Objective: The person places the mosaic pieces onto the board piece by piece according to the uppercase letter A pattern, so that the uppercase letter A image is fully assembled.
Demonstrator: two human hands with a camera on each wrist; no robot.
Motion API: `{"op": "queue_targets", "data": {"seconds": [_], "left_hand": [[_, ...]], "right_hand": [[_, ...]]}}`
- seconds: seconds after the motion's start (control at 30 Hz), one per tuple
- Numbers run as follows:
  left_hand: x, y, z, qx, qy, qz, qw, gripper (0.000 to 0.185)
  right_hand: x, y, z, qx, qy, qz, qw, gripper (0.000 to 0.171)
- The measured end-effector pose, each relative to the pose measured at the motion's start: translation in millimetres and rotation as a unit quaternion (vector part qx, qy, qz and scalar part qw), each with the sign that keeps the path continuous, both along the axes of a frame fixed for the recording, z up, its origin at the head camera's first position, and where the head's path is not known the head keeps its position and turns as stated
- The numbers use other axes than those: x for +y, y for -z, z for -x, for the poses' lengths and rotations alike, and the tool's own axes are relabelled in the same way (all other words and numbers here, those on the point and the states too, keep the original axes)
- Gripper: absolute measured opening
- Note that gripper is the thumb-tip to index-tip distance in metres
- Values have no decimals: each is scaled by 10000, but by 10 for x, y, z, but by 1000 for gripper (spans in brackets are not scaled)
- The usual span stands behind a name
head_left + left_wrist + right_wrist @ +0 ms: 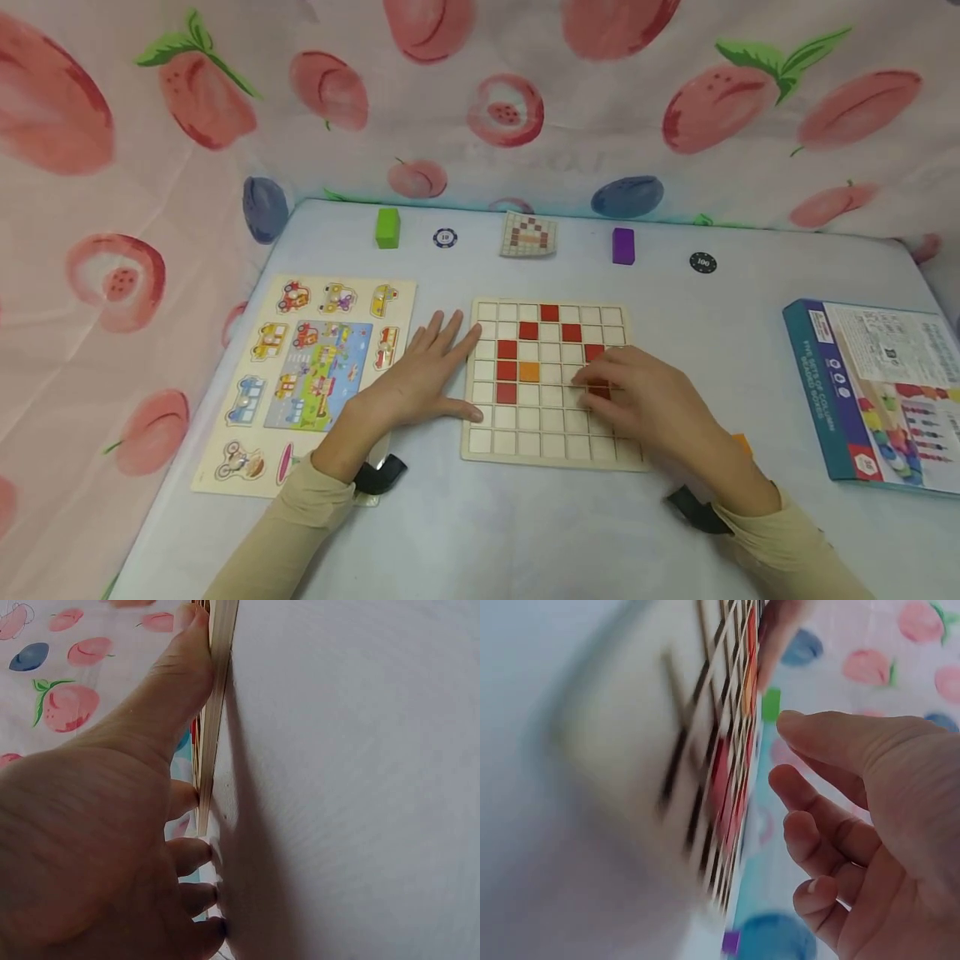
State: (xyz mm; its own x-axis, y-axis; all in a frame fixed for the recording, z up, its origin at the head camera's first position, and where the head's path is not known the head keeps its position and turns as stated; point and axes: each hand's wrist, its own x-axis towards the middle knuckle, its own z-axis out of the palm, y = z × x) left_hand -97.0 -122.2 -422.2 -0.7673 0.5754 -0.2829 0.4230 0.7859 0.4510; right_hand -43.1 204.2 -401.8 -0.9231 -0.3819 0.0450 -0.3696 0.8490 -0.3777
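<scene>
The left hand lies flat, fingers straight and spread, thumb stretched sideways. The right hand hovers palm down with fingers loosely curled, gripping nothing visible. Both forearms wear beige sleeves.

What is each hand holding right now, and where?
Left hand lies flat against the wooden grid board's left edge, gripping nothing. Right hand covers a red tile; grip unclear.

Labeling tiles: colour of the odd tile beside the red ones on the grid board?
Orange tile, clearest in the head view.
</scene>
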Motion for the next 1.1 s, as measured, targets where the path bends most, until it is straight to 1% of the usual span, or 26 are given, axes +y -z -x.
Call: {"op": "queue_targets", "data": {"seconds": [0.07,0.13,0.3,0.43,0.53,0.6,0.67,0.77,0.9,0.97,1.1], "left_hand": [[-11,4,-2,16,-26,-34,10000,121],[-19,7,-5,17,-34,-55,10000,121],[-42,11,-18,-28,-88,-23,10000,121],[-53,21,-26,-94,-178,7,9998,122],[-50,25,-27,-124,-200,-12,9997,121],[-48,25,-28,-95,-181,-36,9998,121],[-44,20,-28,-77,-161,-68,9998,121],[-36,9,-27,-22,-117,-105,9999,121],[-19,-3,-24,-34,-87,-129,9999,121],[-12,-4,-21,-38,-77,-136,9999,121],[0,-6,-18,-22,-69,-149,9999,120]], "right_hand": [[170,3,-101,-23,170,32,9998,21],[347,13,-208,-175,352,18,9992,24],[728,39,-430,-824,697,-233,9939,31],[912,44,-537,-1142,683,-423,9902,41],[1005,41,-589,-1242,636,-646,9881,48],[1042,38,-609,-1268,631,-718,9873,48],[1059,44,-615,-1203,669,-806,9872,45],[1052,50,-605,-959,763,-907,9883,38],[1011,51,-561,-635,890,-1026,9887,37],[966,54,-524,-444,852,-954,9908,37],[805,55,-399,156,609,-673,9958,35]]}}
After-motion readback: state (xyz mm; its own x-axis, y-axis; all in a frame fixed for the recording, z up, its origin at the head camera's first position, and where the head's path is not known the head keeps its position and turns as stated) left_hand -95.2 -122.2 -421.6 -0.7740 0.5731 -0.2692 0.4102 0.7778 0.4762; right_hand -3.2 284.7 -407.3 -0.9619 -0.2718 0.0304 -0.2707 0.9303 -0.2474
